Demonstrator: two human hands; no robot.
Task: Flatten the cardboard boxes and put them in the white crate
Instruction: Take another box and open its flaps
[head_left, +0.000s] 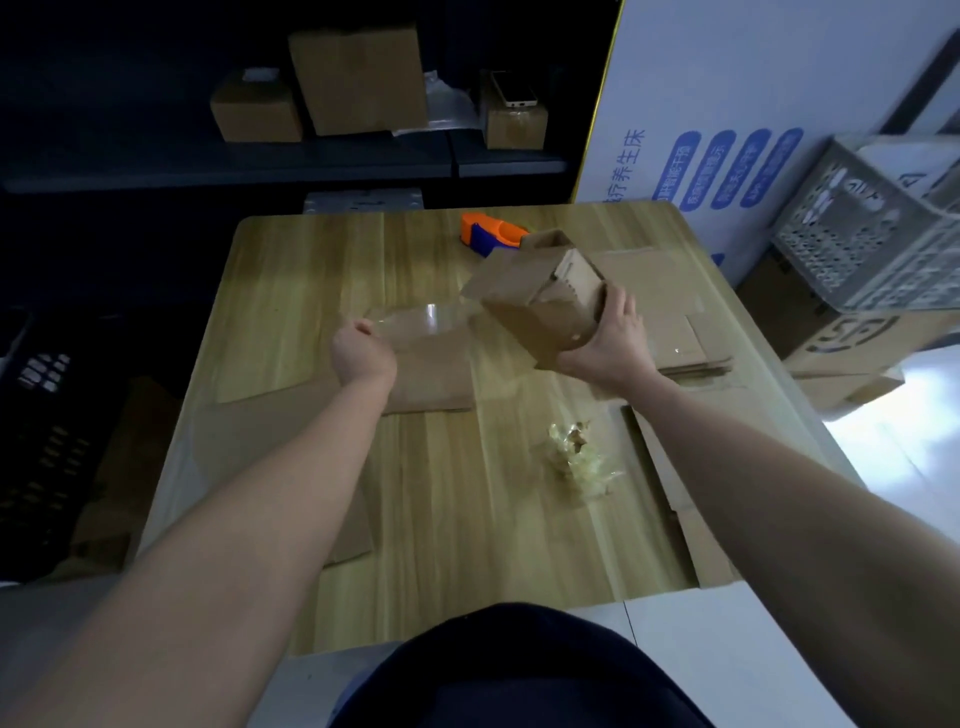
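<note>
A small brown cardboard box (530, 296) is held tilted above the wooden table (311, 270), its far end open. My right hand (605, 338) grips the box at its near right corner. My left hand (361, 351) pinches the end of a clear tape strip (421, 319) that stretches from the box's left side. Flattened cardboard sheets lie on the table: one under my left hand (431, 374), a stack at the right (670, 322), another at the near right edge (675, 499). The white crate (883, 234) stands on boxes at the far right.
An orange and blue tape dispenser (491, 234) lies at the table's far side. A crumpled wad of tape (576, 457) sits near the middle right. Several cardboard boxes (358, 78) stand on dark shelves behind. A dark crate (36, 441) is at the left.
</note>
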